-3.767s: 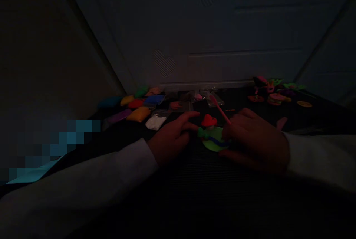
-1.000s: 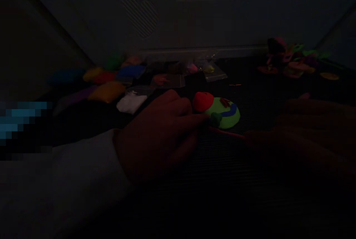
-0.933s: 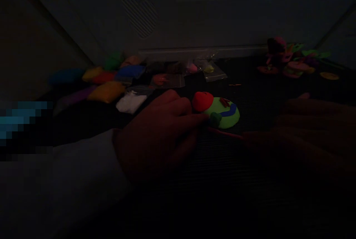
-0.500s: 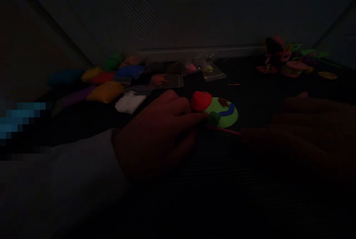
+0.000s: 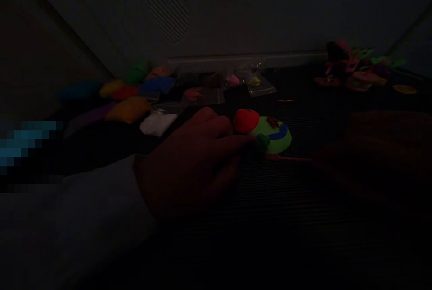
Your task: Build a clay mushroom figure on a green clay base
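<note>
The scene is very dark. A light green clay disc (image 5: 278,139) lies on the dark ribbed mat (image 5: 256,200), with a blue strip across it, a small dark red bit on top, a red clay lump (image 5: 245,120) at its left edge and a dark green ball (image 5: 262,142) at its front. My left hand (image 5: 192,164) rests on the mat, and its fingertips touch the red lump and the green ball. My right hand (image 5: 374,155) lies to the right and holds a thin pink stick tool (image 5: 288,158) whose tip lies near the green ball.
Several bags of coloured clay (image 5: 130,109) and a white lump (image 5: 157,123) lie at the back left. Small clear bags (image 5: 251,83) sit by a pale panel with a heart pattern (image 5: 168,8). Finished clay figures (image 5: 357,67) stand at the back right.
Since 3.8 s ago the view has closed in and darkened, and my right hand has come off the disc. In the last second the right hand drew slightly right with the stick.
</note>
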Tool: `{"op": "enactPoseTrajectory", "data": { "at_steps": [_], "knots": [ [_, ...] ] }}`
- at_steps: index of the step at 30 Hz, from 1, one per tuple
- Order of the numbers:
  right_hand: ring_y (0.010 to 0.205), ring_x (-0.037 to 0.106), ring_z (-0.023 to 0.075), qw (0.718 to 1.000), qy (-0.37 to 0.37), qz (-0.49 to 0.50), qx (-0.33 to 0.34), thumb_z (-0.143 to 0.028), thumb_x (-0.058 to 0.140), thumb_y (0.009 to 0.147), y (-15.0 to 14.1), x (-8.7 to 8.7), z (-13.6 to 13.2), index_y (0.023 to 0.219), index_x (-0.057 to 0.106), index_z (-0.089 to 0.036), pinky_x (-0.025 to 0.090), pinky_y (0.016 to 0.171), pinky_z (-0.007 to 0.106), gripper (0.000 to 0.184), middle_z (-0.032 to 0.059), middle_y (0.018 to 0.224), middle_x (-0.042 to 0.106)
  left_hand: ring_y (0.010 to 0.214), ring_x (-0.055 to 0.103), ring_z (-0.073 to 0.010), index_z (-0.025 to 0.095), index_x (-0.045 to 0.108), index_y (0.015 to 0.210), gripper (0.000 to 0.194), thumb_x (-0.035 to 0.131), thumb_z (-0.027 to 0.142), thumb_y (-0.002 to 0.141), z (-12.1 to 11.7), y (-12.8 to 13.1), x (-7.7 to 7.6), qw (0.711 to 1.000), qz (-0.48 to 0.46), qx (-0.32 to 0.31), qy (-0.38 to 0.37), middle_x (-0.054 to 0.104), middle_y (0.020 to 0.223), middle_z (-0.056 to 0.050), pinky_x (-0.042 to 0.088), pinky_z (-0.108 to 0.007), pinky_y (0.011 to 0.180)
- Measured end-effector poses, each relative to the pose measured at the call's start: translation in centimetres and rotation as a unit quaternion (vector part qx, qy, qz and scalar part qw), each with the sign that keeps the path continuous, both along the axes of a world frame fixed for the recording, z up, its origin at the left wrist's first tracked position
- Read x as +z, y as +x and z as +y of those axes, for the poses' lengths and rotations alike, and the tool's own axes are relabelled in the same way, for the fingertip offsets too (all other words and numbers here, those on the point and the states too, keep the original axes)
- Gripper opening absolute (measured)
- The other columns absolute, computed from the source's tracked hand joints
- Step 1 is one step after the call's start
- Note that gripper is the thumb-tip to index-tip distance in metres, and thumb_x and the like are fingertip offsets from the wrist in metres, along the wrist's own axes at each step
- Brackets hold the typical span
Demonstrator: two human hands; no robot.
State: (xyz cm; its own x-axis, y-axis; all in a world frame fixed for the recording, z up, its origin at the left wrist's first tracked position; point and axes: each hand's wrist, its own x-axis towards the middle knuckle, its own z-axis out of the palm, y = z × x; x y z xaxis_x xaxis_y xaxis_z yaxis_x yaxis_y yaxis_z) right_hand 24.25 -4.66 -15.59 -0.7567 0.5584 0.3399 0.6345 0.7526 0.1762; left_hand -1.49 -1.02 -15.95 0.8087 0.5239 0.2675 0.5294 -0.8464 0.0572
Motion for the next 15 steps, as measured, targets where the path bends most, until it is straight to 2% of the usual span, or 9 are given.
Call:
{"op": "enactPoseTrajectory", "data": {
  "at_steps": [8,11,15],
  "knots": [
    [0.053,0.039,0.008,1.0,0.008,0.016,0.024,-0.029,0.037,0.087,-0.09,-0.11,0.1,0.084,0.053,-0.021,0.027,0.052,0.026,0.018,-0.0016,0.06,0.045,0.078,0.042,-0.0168,0.02,0.054,0.108,0.03,0.044,0.019,0.08,-0.03,-0.03,-0.09,1.0,0.008,0.008,0.001,0.05,0.085,-0.004,0.037,-0.035,0.073],
    [0.052,0.038,0.0086,1.0,0.003,0.021,0.022,-0.031,0.032,0.089,-0.14,-0.18,0.3,0.085,0.052,-0.022,0.026,0.051,0.026,0.023,-0.0012,0.059,0.044,0.078,0.043,-0.0169,0.02,0.054,0.108,0.03,0.045,0.018,0.079,0.04,-0.04,-0.22,1.0,0.004,0.002,0.003,0.05,0.086,-0.004,0.037,-0.035,0.073],
    [0.052,0.039,0.0092,0.999,0.027,0.019,0.041,-0.029,0.037,0.087,-0.23,-0.27,0.38,0.087,0.051,-0.021,0.027,0.051,0.026,0.016,-0.0013,0.06,0.047,0.078,0.046,-0.0168,0.018,0.057,0.103,0.026,0.047,0.019,0.078,-0.22,-0.14,-0.09,1.0,-0.019,0.006,0.021,0.052,0.085,-0.004,0.039,-0.034,0.07]
  ]
}}
